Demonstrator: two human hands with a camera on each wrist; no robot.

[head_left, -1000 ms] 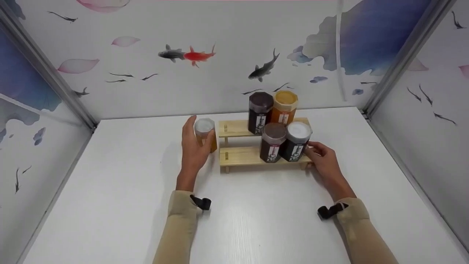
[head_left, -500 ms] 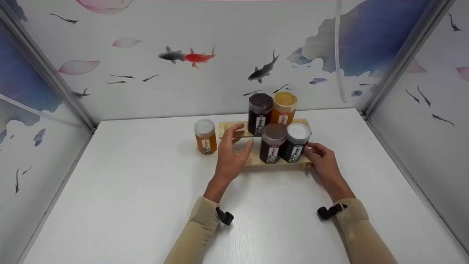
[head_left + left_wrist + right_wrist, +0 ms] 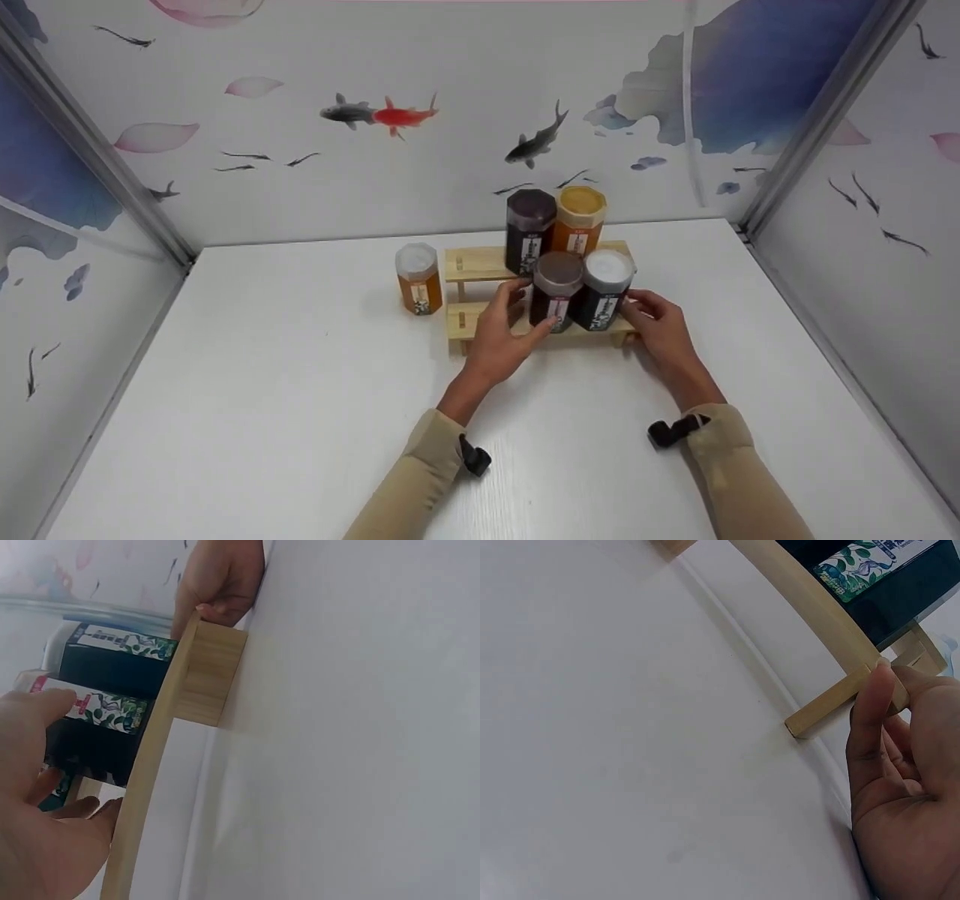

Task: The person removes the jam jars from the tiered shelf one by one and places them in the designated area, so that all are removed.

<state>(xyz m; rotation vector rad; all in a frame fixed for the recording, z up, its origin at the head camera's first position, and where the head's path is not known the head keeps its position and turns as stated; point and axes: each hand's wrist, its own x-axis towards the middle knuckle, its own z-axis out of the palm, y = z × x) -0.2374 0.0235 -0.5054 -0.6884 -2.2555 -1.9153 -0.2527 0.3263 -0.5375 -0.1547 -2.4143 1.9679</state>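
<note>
A dark jar with a brown lid stands at the front of the two-step wooden rack. My left hand grips this jar from the left, thumb on its label and fingers round its far side; in the left wrist view the label shows beside the thumb of the hand. My right hand pinches the right end of the lower step, as the right wrist view shows with the hand at the rack's edge. A white-lidded dark jar stands between the gripped jar and my right hand.
On the upper step stand a dark purple-lidded jar and an amber yellow-lidded jar. Left of the rack, an amber jar with a pale lid stands on the white table. Walls with painted fish enclose the back and sides.
My left hand has let go of the pale-lidded amber jar beside the rack and moved right to the brown-lidded jar. My right hand has stayed at the rack's right end.
</note>
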